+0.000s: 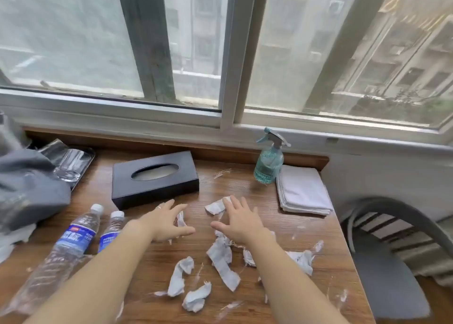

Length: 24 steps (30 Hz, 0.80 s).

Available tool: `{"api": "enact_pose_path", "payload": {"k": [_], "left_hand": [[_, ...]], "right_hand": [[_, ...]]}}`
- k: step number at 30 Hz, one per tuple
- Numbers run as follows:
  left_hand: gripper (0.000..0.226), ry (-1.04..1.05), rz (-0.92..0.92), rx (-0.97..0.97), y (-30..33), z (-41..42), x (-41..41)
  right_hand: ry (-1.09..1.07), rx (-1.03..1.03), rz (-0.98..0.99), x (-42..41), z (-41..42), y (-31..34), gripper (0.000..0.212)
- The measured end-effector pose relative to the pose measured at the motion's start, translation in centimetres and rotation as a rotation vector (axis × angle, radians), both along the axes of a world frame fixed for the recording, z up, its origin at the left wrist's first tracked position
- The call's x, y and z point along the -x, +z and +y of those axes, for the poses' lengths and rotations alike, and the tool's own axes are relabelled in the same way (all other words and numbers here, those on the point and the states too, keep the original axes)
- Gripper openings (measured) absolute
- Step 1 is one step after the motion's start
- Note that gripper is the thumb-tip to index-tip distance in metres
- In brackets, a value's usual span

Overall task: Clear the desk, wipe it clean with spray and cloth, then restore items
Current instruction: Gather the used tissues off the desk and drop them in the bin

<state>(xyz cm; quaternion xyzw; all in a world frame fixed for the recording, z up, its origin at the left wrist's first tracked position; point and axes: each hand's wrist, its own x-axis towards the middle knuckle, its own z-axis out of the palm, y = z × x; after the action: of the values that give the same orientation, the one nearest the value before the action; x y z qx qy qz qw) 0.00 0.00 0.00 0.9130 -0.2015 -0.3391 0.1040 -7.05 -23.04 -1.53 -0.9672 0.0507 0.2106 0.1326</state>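
Clearing stage, seen from the head camera. Nearest the viewer, crumpled paper scraps (196, 299) and white smears lie scattered over the front half of the wooden worktop (331, 262); two plastic water bottles (73, 240) lie at the left front. Both forearms reach forward over this litter. The left hand (166, 223) is spread, its fingers (169, 204) released and grasping nothing, just beside a small scrap; the right hand (241, 222) is likewise spread and released, with its fingers (235, 201) touching or just over a larger torn piece (215, 207).

Judged from this layout, the step in hand is gathering the loose paper. It would be done best by sweeping both hands inward, so the scraps collect into one heap between them, then lifting the heap together rather than piece by piece. Light pieces may slide or tear, so flat palms and a slow drag suit them; the smears should be left for the wet wipe.

Farther back stands a black tissue box (154, 179), and at the far left a tray with a glass (71, 166) beside grey fabric (27, 188). These and the bottles remain to be removed. At the far right the teal spray bottle (268, 162) stands upright, touching or just beside the folded white cloth (302, 191); both appear untouched. Beyond is the window sill.
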Motion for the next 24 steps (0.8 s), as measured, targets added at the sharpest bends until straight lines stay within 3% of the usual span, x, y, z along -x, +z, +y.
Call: {"api": "enact_pose_path", "payload": {"k": [5,9,14,18,22,24], "left_hand": [[0.093,0.038,-0.086,0.113,-2.8,0.5,1.3],[0.113,-0.007,-0.097,0.139,-3.6,0.6,1.9],[0.122,-0.174,-0.055,0.189,-3.7,-0.9,3.7],[0.096,-0.201,-0.110,0.229,-4.3,-1.0,4.5],[0.093,-0.193,-0.156,0.197,-4.3,0.1,4.2],[0.093,-0.183,-0.154,0.183,-4.5,0.6,4.1]], "right_hand": [[0.053,0.012,-0.027,-1.3,1.1,-2.3,0.081],[0.107,0.050,-0.106,-0.8,2.0,-3.8,0.066],[0.072,-0.085,-0.148,2.5,3.2,-3.4,0.049],[-0.047,-0.069,-0.209,3.0,3.0,-3.0,0.043],[-0.267,-0.043,-0.219,0.2,1.5,-2.3,0.059],[-0.248,-0.020,-0.176,-1.1,0.9,-2.5,0.057]]}}
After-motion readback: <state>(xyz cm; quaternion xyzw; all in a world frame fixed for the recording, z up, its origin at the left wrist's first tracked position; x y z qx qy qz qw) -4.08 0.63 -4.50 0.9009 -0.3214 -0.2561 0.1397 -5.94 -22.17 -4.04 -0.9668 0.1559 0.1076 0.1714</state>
